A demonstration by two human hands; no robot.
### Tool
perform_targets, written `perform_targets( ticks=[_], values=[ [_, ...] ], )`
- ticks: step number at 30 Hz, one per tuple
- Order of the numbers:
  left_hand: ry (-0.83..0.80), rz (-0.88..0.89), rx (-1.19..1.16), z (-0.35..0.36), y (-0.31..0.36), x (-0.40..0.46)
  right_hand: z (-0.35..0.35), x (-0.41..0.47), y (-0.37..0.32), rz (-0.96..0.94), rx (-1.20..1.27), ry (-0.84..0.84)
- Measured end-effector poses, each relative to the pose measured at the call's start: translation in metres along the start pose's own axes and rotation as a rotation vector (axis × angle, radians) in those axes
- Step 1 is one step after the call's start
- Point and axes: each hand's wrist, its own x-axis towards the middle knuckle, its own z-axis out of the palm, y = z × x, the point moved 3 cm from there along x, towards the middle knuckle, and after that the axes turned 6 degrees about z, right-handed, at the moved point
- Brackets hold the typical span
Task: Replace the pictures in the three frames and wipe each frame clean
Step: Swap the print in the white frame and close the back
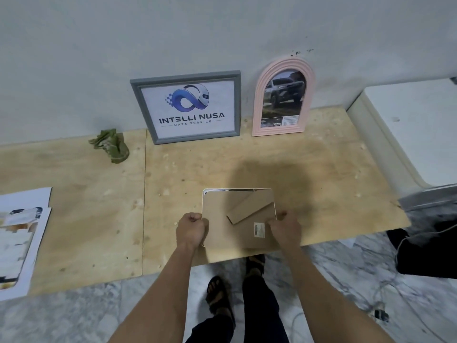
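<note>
You stand before a plain grey-white wall [99,58] with a few dark marks high on the right. Against it lies a low plywood board [86,206], made of two sheets joined by a seam. Under you the floor [61,315] is grey marbled stone. On your right is a white cabinet [415,125], and cables [385,290] trail below it.

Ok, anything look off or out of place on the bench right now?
Only the green cloth, crumpled by the wall. The grey frame and pink arched frame lean upright; both hands hold the third frame back-side up.
</note>
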Motion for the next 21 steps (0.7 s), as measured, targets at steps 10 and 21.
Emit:
perform_targets(
  ticks=[10,21],
  values=[
    [-0.090,-0.061,-0.124,-0.008,0.010,0.000,-0.011,-0.001,-0.006,0.046,0.211,-0.179],
    [-0.342,-0.009,-0.107,-0.024,0.039,-0.005,-0.021,-0.012,-0.038,-0.031,0.278,-0.535]
  ],
)
